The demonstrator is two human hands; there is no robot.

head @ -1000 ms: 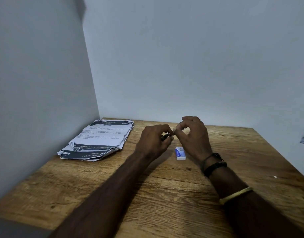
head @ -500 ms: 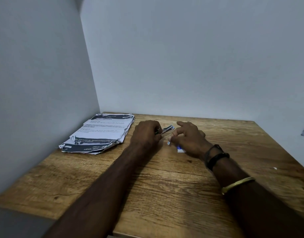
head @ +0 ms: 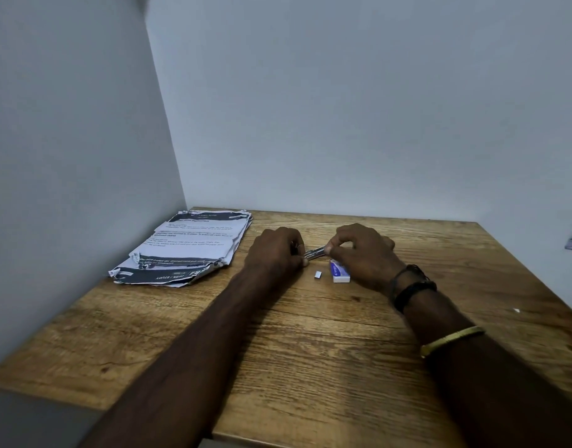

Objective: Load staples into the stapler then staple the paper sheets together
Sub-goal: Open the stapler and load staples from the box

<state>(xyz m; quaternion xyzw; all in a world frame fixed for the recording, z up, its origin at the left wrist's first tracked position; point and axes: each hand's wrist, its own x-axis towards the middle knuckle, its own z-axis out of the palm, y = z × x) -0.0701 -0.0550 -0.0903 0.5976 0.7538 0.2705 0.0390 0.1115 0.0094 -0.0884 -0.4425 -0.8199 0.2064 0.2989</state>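
Two plain grey walls [head: 342, 108] are seen meeting in a corner behind a wooden surface [head: 310, 350]. A rumpled stack of printed paper sheets [head: 187, 247] is laid at the far left of the surface, close to the left wall, well apart from the hands. Both forearms are extended over the surface from the near edge. A black band [head: 410, 287] is worn at the right wrist and a gold bangle [head: 452, 339] further up the same forearm.

The left hand [head: 276, 253] is curled, fingers closed on the near end of a small dark metal stapler [head: 315, 253], most of which is hidden by the hand. The right hand [head: 363, 253] is placed just beside it, thumb and forefinger pinched together at the stapler's far end; whether a staple strip is gripped there cannot be told.

A small white-and-blue staple box [head: 339, 272] is laid on the surface, under the right palm's edge. A tiny pale piece [head: 317, 275], possibly a staple strip, is left loose just left of the box. A white speck [head: 516, 310] is noted far right.
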